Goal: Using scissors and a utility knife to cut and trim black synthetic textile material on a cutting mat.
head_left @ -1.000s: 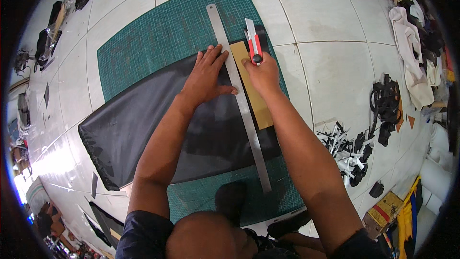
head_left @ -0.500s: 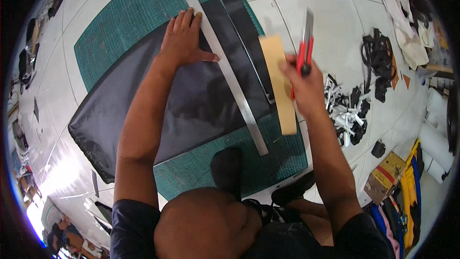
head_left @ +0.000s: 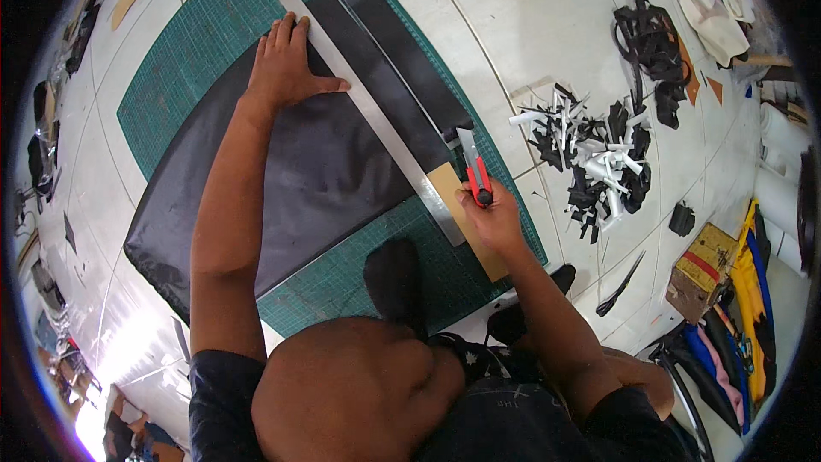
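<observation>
My left hand (head_left: 286, 73) lies with fingers and thumb spread, pressing a long steel ruler (head_left: 369, 115) onto a large sheet of black material (head_left: 333, 175). The sheet rests on a green cutting mat (head_left: 184, 90). In my right hand (head_left: 498, 221) is a red utility knife (head_left: 475, 169) with its blade out, pointing away from me. A tan card strip (head_left: 463, 221) is also by that hand, between its fingers and the ruler's near end; part of it is hidden. Right of the ruler, a separate black strip (head_left: 402, 47) lies along the sheet's edge.
A heap of black and white scraps (head_left: 599, 162) lies on the tiled floor to the right, with black straps (head_left: 654, 43) beyond it. Scissors (head_left: 620, 287) and a yellow-brown box (head_left: 701, 269) are nearer. My dark-covered foot (head_left: 395, 282) stands on the mat.
My right hand has come nearer and leftward with the knife and tan strip, bringing the strip to the ruler's near end. The left hand stays on the ruler; the whole view has shifted.
</observation>
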Tool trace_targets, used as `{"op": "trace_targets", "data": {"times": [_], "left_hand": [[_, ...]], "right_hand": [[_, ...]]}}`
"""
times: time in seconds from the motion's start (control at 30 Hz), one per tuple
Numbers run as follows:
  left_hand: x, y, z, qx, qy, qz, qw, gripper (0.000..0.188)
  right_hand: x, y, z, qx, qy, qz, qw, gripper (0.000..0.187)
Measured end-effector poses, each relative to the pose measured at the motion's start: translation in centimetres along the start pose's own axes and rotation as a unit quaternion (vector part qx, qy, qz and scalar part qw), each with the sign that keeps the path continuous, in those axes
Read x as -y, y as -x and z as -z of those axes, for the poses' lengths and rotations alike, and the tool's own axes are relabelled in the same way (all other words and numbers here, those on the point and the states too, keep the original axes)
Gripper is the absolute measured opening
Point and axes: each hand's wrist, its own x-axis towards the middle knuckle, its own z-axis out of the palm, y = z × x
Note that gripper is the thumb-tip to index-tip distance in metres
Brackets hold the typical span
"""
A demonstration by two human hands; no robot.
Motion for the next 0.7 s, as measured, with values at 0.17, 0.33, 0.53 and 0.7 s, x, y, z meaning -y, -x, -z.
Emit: {"op": "trace_targets", "data": {"times": [0.17,0.33,0.53,0.7], "left_hand": [[0.0,-0.2,0.0,0.018,0.003,0.004,1.0,0.127],[0.1,-0.1,0.1,0.03,0.009,0.011,0.999,0.13],[-0.2,-0.2,0.6,0.047,-0.002,0.019,0.999,0.131],[-1.4,-0.7,1.8,0.122,-0.06,0.051,0.989,0.136]], "right_hand": [[-0.6,-0.5,0.2,0.019,0.003,-0.011,1.0,0.026],[-0.8,-0.9,0.3,0.043,-0.011,-0.039,0.998,0.026],[-0.6,-1.0,0.5,0.047,-0.005,-0.045,0.998,0.026],[-1.3,-0.5,1.1,0.016,0.038,0.02,0.999,0.031]]}}
